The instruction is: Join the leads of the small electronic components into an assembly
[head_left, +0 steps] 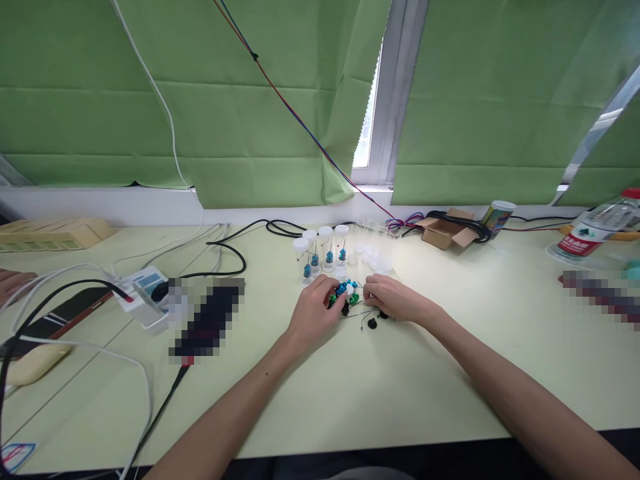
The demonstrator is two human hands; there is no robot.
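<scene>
Both my hands rest on the pale green table [350,387] over a small heap of blue, green and black electronic parts [350,297]. My left hand [315,310] pinches a blue part [341,289] at its fingertips. My right hand [393,298] has its fingers curled on the heap's right side; what it holds is hidden. Just behind stand several clear capped tubes [323,257], each with a blue part inside. To their right lie empty clear tubes and white caps [373,257]. Two black parts [373,323] lie loose in front.
A white power strip [145,293] with cables sits at left, next to a dark phone [60,317]. A small cardboard box [445,232], a can [497,217] and a water bottle [595,230] stand at back right. Another person's hand [13,280] shows at far left.
</scene>
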